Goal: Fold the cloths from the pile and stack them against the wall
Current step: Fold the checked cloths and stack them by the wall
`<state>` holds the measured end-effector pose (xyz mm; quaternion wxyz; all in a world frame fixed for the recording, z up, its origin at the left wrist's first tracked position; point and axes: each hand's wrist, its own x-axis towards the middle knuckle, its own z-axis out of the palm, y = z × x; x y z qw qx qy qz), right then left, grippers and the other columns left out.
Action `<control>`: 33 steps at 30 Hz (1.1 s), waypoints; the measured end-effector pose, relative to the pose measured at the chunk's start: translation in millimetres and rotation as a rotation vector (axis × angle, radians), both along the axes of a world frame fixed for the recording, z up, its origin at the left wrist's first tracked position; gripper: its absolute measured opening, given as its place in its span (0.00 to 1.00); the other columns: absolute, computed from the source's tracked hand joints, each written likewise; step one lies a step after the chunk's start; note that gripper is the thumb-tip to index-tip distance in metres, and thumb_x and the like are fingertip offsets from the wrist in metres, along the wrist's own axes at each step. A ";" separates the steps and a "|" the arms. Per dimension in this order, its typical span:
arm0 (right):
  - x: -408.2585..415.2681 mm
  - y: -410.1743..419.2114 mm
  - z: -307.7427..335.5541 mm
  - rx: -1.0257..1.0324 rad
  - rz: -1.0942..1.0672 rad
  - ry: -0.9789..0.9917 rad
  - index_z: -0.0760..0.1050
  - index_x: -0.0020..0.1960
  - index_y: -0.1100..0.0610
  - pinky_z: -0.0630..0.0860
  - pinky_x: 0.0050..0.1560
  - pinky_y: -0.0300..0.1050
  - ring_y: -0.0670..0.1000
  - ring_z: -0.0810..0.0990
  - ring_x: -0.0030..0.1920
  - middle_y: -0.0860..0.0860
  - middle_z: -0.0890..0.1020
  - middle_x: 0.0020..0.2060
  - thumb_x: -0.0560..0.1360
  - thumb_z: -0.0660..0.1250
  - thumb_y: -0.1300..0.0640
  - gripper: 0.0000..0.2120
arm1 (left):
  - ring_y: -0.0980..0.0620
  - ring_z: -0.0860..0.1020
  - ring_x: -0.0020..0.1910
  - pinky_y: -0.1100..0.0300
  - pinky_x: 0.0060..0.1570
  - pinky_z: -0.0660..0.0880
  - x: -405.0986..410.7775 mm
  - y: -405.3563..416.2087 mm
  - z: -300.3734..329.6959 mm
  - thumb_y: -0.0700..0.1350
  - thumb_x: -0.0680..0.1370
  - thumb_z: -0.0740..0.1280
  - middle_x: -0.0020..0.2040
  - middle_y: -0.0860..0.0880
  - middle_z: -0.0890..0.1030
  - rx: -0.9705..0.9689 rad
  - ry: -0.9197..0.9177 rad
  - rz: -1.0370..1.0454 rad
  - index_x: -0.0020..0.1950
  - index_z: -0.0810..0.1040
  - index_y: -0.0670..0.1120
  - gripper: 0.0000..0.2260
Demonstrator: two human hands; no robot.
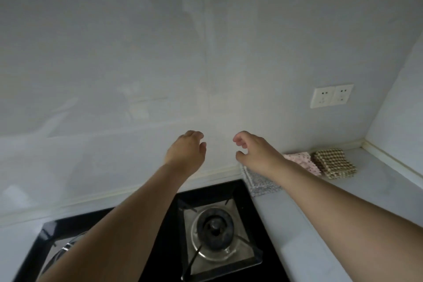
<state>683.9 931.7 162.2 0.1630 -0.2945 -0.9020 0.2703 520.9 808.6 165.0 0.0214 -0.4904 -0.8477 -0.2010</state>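
Note:
Three folded cloths lie on the counter against the wall: a grey speckled cloth (261,182) beside the stove, a pink dotted cloth (302,160) partly hidden by my right forearm, and a brown checked cloth (334,162) furthest right. My left hand (186,151) is raised in front of the wall, fingers loosely curled, holding nothing. My right hand (254,149) hovers above the grey cloth, fingers loosely curled and empty. No pile of unfolded cloths is in view.
A black gas stove (242,220) with a burner (214,231) sits below my arms. A double wall socket (332,96) is at the right. The pale counter (320,224) runs right to a corner with a side wall (402,103).

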 end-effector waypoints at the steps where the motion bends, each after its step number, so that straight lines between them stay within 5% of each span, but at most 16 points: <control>1: -9.9 -14.0 5.2 0.005 0.013 -0.002 0.69 0.65 0.51 0.70 0.62 0.44 0.46 0.73 0.60 0.46 0.75 0.62 0.77 0.62 0.56 0.16 | 0.48 0.72 0.65 0.52 0.61 0.72 -8.5 -17.5 4.9 0.48 0.83 0.56 0.70 0.50 0.72 0.008 0.003 0.020 0.71 0.70 0.46 0.17; 33: -346.4 -440.3 -17.7 -0.019 0.424 -0.125 0.65 0.70 0.52 0.67 0.64 0.40 0.48 0.69 0.67 0.48 0.70 0.68 0.78 0.61 0.57 0.20 | 0.48 0.73 0.65 0.56 0.60 0.70 -300.3 -509.2 -38.5 0.47 0.82 0.58 0.69 0.50 0.72 0.035 -0.049 0.426 0.70 0.71 0.46 0.17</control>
